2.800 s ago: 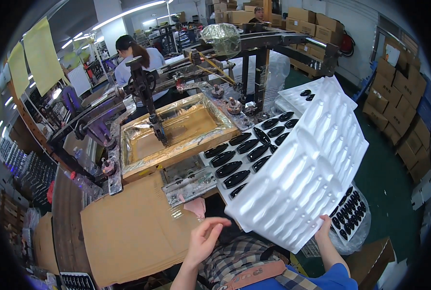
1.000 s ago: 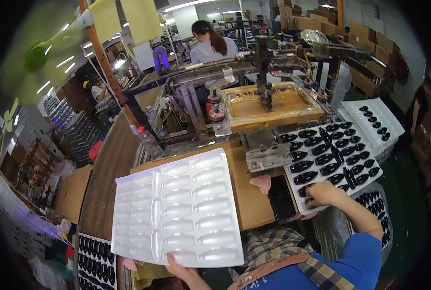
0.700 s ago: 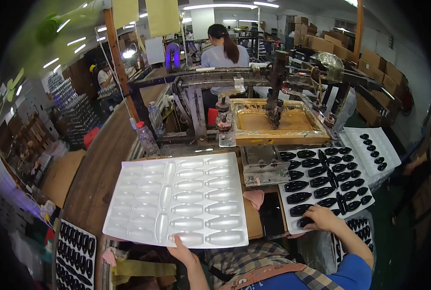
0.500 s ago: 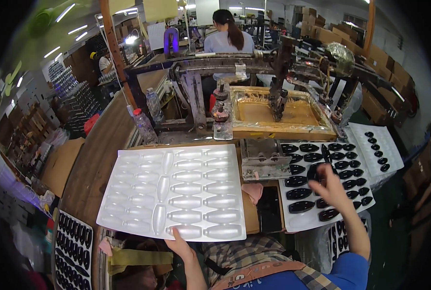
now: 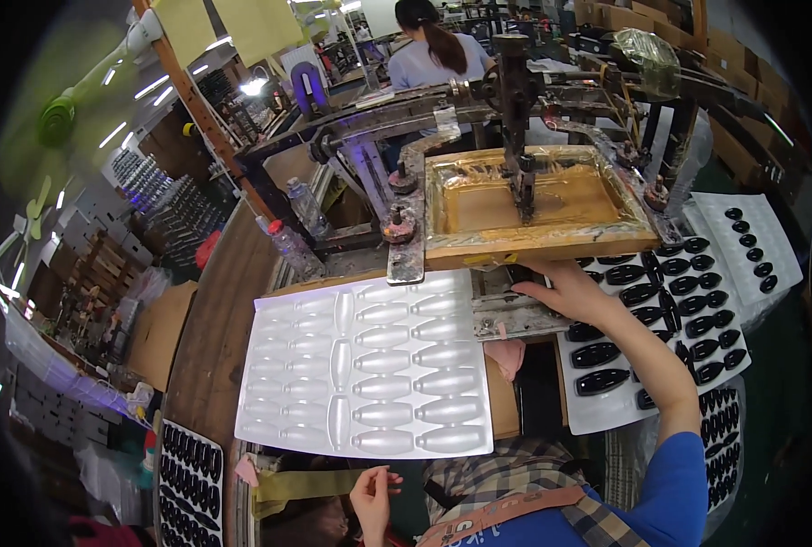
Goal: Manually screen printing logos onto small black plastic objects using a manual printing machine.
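Note:
My right hand (image 5: 570, 290) reaches in under the front edge of a screen-printing frame (image 5: 534, 260). Thumb and forefinger close on a glossy black piece (image 5: 519, 273), mostly hidden by the frame, above a grey metal fixture (image 5: 506, 314). Below the near edge of a white moulded tray (image 5: 274, 438), my left hand (image 5: 375, 497) is held up with curled fingers; nothing shows in it. The tray's bottle-shaped hollows hold no pieces. Right of the fixture, another white tray (image 5: 588, 419) carries rows of glossy black bottle-shaped pieces (image 5: 602, 381).
The press's dark metal arm (image 5: 513, 109) stands over the amber screen. Bottles (image 5: 292, 246) stand at its left. A pink cloth (image 5: 506, 357) lies by the fixture. More trays of black pieces (image 5: 190, 483) sit lower left and at the right. Beyond the press is another person (image 5: 433, 59).
My right hand has gone from the black pieces' tray leftward to the fixture. My left hand has let go of the white tray's near edge and dropped below it. The view has shifted.

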Demonstrator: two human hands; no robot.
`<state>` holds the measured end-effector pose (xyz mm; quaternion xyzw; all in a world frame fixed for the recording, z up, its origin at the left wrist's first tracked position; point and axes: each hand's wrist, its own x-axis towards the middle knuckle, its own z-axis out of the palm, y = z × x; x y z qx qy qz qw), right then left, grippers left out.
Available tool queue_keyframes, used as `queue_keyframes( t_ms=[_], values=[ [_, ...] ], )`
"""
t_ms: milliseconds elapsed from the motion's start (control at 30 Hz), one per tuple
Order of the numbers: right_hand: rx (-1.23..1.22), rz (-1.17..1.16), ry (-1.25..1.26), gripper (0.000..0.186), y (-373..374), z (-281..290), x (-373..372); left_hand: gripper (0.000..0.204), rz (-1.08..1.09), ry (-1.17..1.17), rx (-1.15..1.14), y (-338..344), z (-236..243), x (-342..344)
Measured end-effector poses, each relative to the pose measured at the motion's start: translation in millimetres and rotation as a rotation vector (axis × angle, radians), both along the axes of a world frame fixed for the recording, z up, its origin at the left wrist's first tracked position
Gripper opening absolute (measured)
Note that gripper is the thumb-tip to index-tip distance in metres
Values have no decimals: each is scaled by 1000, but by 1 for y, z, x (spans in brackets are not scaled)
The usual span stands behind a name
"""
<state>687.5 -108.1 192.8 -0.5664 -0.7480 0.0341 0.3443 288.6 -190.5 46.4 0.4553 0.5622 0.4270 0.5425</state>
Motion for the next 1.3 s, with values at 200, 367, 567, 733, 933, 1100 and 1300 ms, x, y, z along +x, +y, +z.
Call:
queue_keyframes(
  t_ms=[200,367,567,733,933,1100,1300],
  values=[
    [93,-24,184,36,-3,-15,-1,15,-20,81,374,19,29,39],
    [46,-141,89,37,-29,-9,14,38,-405,585,774,40,58,65],
    [-68,-260,218,34,-71,3,37,67,-843,968,589,49,49,64],
    [-90,-346,169,18,-102,-9,49,62,-881,994,657,59,36,72],
    [-161,-332,165,15,-117,-12,47,60,-893,968,692,66,39,87],
    [-495,-203,-66,21,-126,-39,40,52,-855,1032,721,54,52,91],
    [-457,-156,-258,34,-154,-64,44,50,-884,890,743,69,71,96]
  ],
)
